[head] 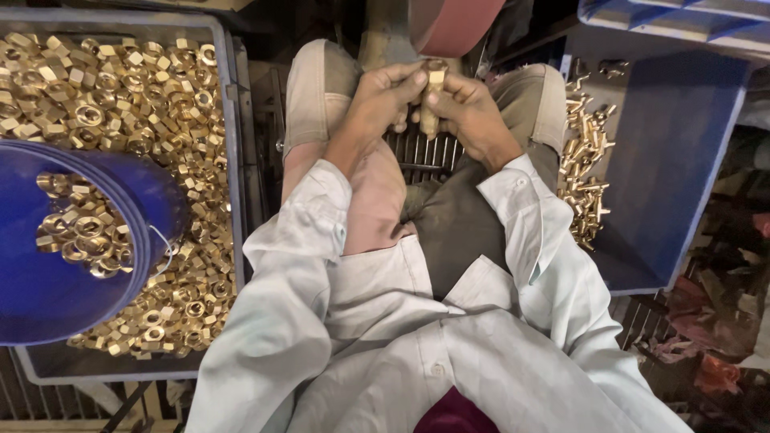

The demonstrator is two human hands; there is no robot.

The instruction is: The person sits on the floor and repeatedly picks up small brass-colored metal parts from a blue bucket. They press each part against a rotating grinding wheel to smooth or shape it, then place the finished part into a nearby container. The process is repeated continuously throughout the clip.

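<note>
The working space is narrow. A grey crate (228, 120) heaped with brass nuts (120, 96) stands close against the person's left knee, with a blue bucket (48, 297) holding more nuts resting on the heap. A blue tray (682, 160) with a scatter of brass fittings (585, 160) along its near side stands just beside the right knee. A reddish-brown wheel (453, 20) hangs directly above the hands, leaving little room over them.

A brass fitting (434, 88) stands roughly upright between the knees, over a metal grille (421, 152). The left hand (381, 100) pinches its upper end between thumb and forefinger. The right hand (469, 108) closes round its shank from the other side. Both forearms converge from the sleeves, wrists bent inward, knuckles near touching.
</note>
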